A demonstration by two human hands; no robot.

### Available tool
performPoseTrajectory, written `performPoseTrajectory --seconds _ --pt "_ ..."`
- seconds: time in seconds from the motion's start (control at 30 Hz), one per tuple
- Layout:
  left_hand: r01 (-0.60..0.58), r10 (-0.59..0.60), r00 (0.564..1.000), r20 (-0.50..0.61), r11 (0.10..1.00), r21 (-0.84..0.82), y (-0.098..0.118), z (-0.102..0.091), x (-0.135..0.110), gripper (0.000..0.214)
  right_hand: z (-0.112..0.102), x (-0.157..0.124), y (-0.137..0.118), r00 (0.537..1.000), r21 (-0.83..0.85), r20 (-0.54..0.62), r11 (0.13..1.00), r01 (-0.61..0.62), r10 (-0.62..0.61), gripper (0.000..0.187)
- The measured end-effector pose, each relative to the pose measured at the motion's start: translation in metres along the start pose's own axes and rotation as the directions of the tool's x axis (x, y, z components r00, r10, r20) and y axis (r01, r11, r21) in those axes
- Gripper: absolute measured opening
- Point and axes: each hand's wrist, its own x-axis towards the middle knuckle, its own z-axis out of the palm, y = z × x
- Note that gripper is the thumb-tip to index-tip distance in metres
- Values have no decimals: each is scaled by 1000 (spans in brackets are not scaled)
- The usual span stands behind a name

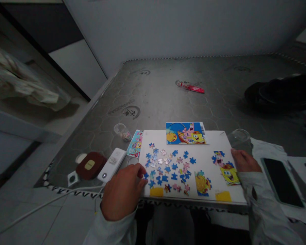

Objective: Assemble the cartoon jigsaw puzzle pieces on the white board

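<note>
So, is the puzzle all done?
No, many loose pieces lie scattered on the white board, with only small chunks joined.

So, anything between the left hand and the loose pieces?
Nothing visible. The left hand rests at the left edge of the white board, fingertips beside the nearest loose pieces.

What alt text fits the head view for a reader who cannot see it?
Two bare hands rest at the sides of a white rectangular puzzle board: the left hand by loose blue and pink jigsaw pieces, the right hand beside a partly joined yellow cartoon section. A colourful picture card lies at the board's far edge.
</note>
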Motion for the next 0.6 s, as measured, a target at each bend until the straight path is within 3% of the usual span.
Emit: performPoseTrajectory --seconds 0.6 --pt "0 0 1000 25 1000 2 -1 1 3 11 3 4 5 1000 30 3 999 30 -30 46"
